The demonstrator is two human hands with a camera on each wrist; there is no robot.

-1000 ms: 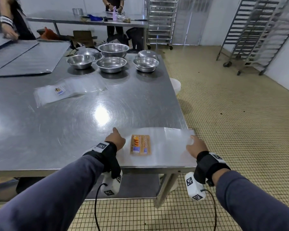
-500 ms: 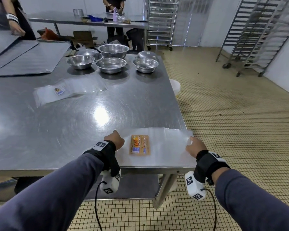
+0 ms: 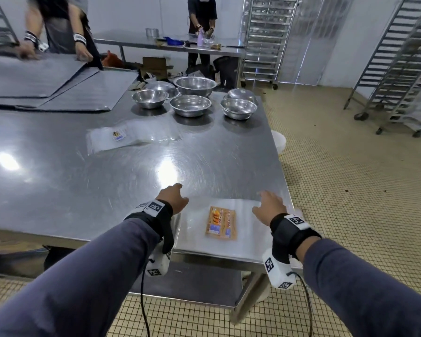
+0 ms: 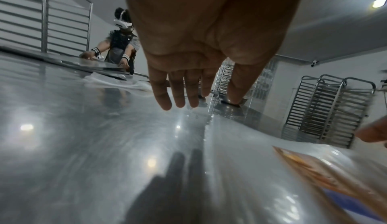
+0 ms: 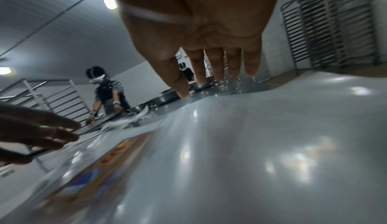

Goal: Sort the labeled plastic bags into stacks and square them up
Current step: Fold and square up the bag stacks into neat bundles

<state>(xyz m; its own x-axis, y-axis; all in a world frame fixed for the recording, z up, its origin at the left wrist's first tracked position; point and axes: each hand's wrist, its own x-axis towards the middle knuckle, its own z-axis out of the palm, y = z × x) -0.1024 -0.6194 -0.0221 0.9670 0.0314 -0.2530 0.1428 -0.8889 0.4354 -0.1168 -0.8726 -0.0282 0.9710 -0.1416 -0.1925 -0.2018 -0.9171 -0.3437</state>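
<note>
both hands now lifted, left hand (image 3: 174, 198) and right hand (image 3: 269, 206) flat-fingered, empty, over orange-labelled bag stack (image 3: 221, 223)

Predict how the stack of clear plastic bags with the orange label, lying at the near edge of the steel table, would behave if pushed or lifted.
The stack of clear plastic bags with the orange label lies flat and thin, so it would probably flop when lifted. On the polished steel table it likely slides easily, and the layers may fan apart.
</note>
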